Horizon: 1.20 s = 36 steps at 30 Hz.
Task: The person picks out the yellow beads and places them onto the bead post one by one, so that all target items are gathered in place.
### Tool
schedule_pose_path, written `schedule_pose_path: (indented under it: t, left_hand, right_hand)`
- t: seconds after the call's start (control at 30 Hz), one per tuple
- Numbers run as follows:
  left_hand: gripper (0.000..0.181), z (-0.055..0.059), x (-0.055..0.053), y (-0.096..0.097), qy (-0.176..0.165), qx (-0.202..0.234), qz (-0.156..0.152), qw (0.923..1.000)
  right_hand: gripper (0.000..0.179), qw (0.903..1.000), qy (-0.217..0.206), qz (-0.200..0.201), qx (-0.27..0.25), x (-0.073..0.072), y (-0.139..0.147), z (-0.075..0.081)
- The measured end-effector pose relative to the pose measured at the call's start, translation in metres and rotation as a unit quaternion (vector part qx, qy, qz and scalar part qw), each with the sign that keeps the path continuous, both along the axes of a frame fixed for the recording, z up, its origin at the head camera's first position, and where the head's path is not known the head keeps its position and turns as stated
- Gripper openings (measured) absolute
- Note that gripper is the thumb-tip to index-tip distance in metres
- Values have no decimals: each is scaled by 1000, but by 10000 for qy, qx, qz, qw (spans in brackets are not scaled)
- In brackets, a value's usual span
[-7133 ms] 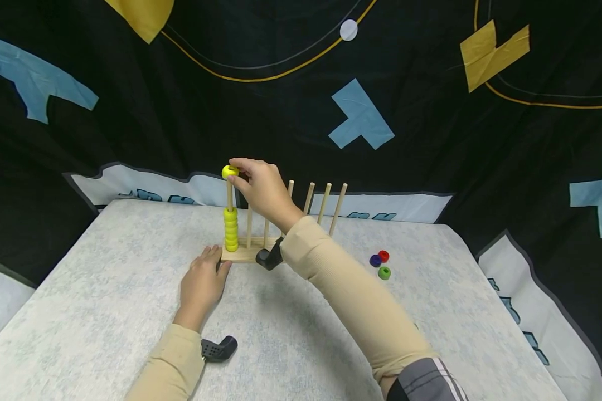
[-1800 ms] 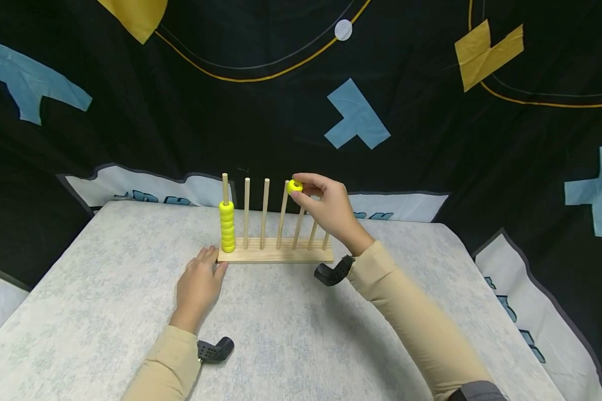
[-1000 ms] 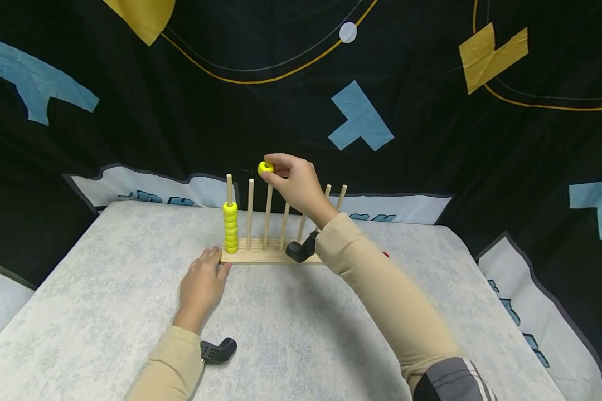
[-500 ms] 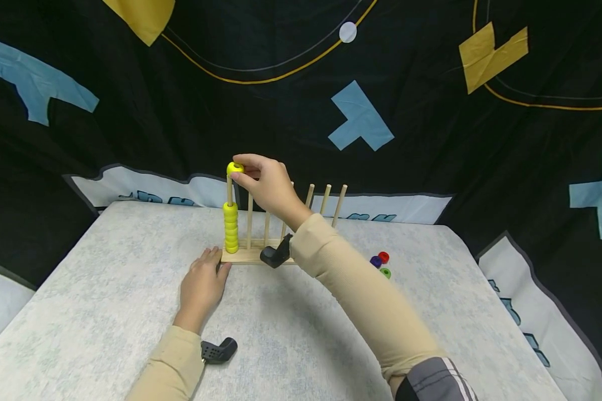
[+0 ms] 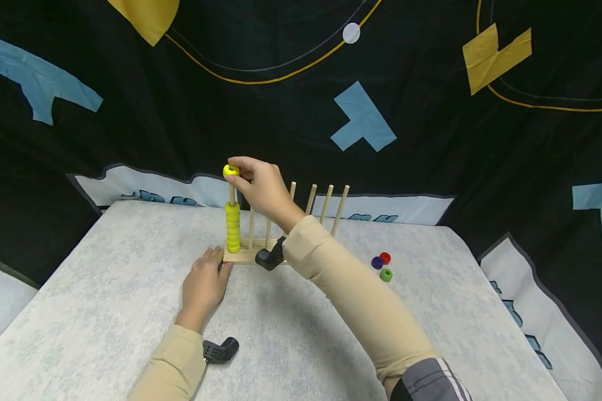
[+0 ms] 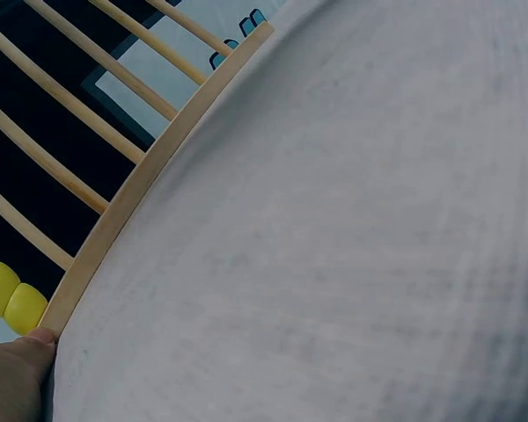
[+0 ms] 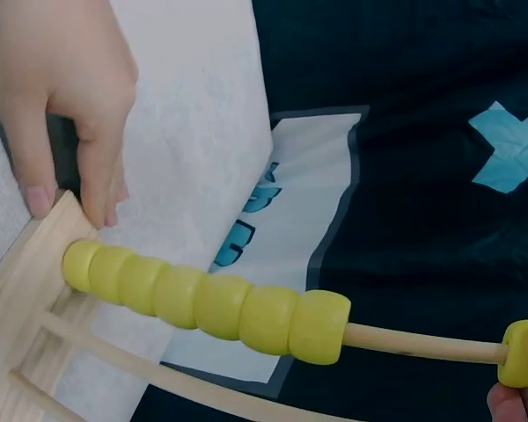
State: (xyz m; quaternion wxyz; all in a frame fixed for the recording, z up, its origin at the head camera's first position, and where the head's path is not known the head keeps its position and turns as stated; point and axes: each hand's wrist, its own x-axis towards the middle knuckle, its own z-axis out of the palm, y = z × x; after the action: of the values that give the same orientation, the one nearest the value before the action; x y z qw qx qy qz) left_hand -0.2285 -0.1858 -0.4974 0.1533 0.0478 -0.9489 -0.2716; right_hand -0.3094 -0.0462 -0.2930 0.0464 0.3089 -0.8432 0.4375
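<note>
A wooden peg stand (image 5: pixel 241 256) bears a row of upright pegs. Its leftmost peg carries a stack of several yellow beads (image 5: pixel 233 228), with bare wood above them. At that peg's tip my right hand (image 5: pixel 266 189) pinches another yellow bead (image 5: pixel 231 171) between thumb and fingers; in the right wrist view the peg's end meets this bead (image 7: pixel 516 353). My left hand (image 5: pixel 203 284) grips the stand's left end, thumb at the front and fingers behind, as the right wrist view shows of the hand (image 7: pixel 66 88). The other pegs (image 6: pixel 79 88) are bare; my right hand partly hides them in the head view.
Right of the stand a red bead (image 5: pixel 385 258), a dark blue bead (image 5: pixel 377 262) and a green bead (image 5: pixel 386 275) lie close together on the pale table (image 5: pixel 301 345). A dark cloth (image 5: pixel 281 122) hangs behind the table.
My right hand has brought the yellow bead leftward across the pegs to the leftmost tip. The stack is taller than about seven seconds ago. My left hand has stayed put.
</note>
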Motion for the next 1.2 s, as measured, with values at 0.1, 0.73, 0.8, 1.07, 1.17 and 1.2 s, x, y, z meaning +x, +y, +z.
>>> schedule_pose_path:
  t: [0.1, 0.73, 0.8, 1.07, 1.17, 1.2]
  left_hand:
    - [52, 0, 0, 0, 5, 3, -5, 10000]
    - [52, 2, -2, 4, -82, 28, -70, 9999]
    - [52, 2, -1, 2, -54, 8, -35, 10000]
    - [50, 3, 3, -6, 3, -56, 52, 10000]
    - [49, 3, 4, -7, 105, -57, 48, 9999]
    - [49, 2, 4, -7, 142, -59, 42, 9999]
  right_hand:
    - [40, 9998, 104, -79, 142, 0, 0, -1]
    - [41, 9907, 1265, -444, -226, 17, 31, -23]
    - [40, 9899, 1309, -437, -338, 22, 33, -30]
    - [38, 9899, 1234, -390, -578, 45, 42, -59]
    - [38, 9913, 1096, -410, -596, 51, 47, -70]
    - [37, 9920, 1033, -418, -591, 53, 49, -74]
